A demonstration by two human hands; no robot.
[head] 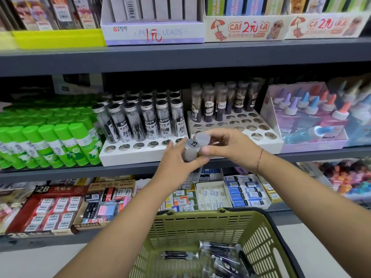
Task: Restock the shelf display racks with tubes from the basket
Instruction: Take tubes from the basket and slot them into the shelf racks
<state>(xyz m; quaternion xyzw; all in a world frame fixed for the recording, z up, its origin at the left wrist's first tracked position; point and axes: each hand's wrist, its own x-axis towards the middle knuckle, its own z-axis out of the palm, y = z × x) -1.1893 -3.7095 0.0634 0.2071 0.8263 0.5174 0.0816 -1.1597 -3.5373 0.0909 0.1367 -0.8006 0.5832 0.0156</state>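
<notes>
Bare left forearm (120, 227) and bare right forearm (301, 197), uncovered to the lower edge of view. Round the right wrist, a thin red thread bracelet (260, 159), perhaps knotted underneath, too fine to tell. Ahead of the bracelet, right hand (226, 149) with short plain thumbnail. Opposite the bracelet, left hand (176, 165), wrist bare.

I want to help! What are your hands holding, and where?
Left hand grips a silver-capped tube round its upper body; right hand pinches a clear-capped tube near its cap.
</notes>
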